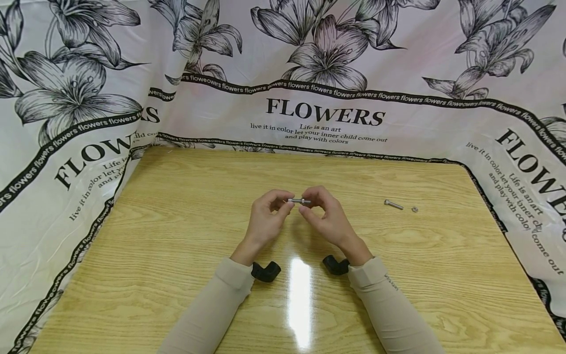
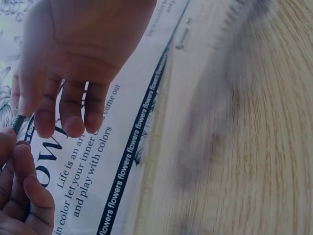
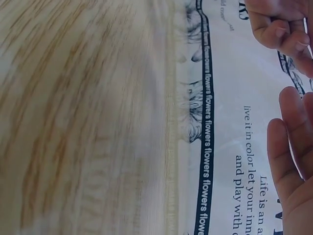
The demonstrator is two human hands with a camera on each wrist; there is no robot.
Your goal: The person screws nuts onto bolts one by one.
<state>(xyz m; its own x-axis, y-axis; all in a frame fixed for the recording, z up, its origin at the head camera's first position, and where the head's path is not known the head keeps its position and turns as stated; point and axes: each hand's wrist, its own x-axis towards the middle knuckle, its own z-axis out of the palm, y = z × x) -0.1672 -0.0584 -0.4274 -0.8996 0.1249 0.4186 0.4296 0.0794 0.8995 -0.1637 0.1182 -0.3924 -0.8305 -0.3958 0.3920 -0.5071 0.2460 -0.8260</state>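
Observation:
A silver bolt (image 1: 296, 200) is held level between the two hands, above the table. The left hand (image 1: 267, 219) pinches it near its head end with thumb and index finger. Partway along the shank sits a nut (image 1: 303, 201), with the thumb and index finger of the right hand (image 1: 330, 219) around it and the threaded end. In the left wrist view the bolt's thread (image 2: 18, 123) shows between the thumbs of both hands. The right wrist view shows the right hand's fingers (image 3: 281, 152) at the edge, the bolt out of sight.
A second bolt (image 1: 393, 204) and a loose nut (image 1: 414, 209) lie on the wood-grain table (image 1: 177, 236), right of the hands. A flower-print cloth (image 1: 327, 113) encloses the back and sides. Black devices (image 1: 267, 271) are worn at both wrists.

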